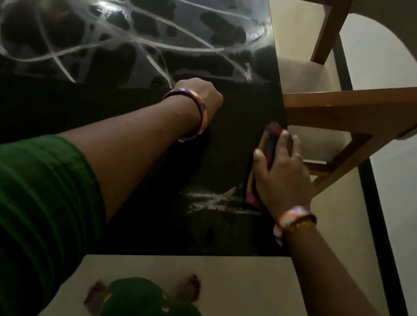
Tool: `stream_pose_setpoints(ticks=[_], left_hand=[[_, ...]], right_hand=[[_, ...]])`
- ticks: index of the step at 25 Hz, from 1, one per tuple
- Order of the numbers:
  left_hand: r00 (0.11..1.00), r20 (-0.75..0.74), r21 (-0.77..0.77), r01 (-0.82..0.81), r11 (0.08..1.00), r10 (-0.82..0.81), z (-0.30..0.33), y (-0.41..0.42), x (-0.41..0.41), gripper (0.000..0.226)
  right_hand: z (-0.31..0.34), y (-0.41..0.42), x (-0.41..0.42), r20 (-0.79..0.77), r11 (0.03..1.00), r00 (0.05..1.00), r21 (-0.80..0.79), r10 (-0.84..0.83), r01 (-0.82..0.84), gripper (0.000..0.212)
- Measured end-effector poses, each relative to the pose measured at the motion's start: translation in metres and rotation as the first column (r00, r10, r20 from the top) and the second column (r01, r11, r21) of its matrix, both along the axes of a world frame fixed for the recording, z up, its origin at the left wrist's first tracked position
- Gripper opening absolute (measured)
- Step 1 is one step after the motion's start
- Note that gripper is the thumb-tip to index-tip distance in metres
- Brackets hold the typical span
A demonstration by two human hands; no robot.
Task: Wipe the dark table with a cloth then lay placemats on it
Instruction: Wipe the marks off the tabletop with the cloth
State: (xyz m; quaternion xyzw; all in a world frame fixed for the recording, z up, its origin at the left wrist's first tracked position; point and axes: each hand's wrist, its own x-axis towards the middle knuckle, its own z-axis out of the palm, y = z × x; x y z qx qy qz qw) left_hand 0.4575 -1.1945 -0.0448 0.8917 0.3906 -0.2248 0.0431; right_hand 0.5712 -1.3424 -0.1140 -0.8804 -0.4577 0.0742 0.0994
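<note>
The right hand (279, 168) presses a folded cloth (264, 163) flat, fingers spread, at the dark table (141, 111) edge; the left hand (200, 95) rests curled. Streaks remain, wiping seems unfinished, no placemats visible.

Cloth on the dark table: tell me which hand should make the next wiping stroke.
Right. The right hand already presses the cloth flat near the table's right edge, beside pale streaks. The left hand rests curled on the tabletop, apparently holding nothing.
</note>
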Motion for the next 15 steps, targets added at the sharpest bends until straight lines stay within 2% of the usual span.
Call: stream_pose_setpoints(ticks=[3, 5, 8, 12, 15], left_hand=[[1.000, -0.008, 0.025, 0.012, 1.000, -0.012, 0.002, -0.003, 0.001, 0.020], [1.000, -0.001, 0.031, 0.016, 0.999, -0.016, 0.001, -0.001, -0.003, 0.021], [1.000, 0.026, 0.023, 0.006, 1.000, -0.006, -0.002, 0.003, -0.010, 0.029], [0.999, -0.017, 0.040, 0.042, 0.998, -0.042, -0.005, -0.002, -0.012, 0.036], [0.996, -0.038, 0.089, 0.080, 0.993, -0.077, -0.002, -0.009, -0.020, 0.035]], right_hand=[[-0.002, 0.052, 0.022, -0.095, 0.999, 0.995, 0.032, 0.009, -0.006, 0.067], [0.000, 0.062, 0.029, -0.099, 1.000, 0.995, 0.007, 0.017, -0.016, 0.066], [0.001, 0.008, 0.016, -0.119, 0.999, 0.992, -0.024, 0.034, -0.037, 0.065], [-0.001, -0.094, -0.028, 0.004, 0.998, 0.998, -0.016, -0.059, 0.059, 0.066], [-0.004, -0.063, -0.017, -0.061, 0.993, 0.991, -0.013, -0.119, 0.118, 0.061]])
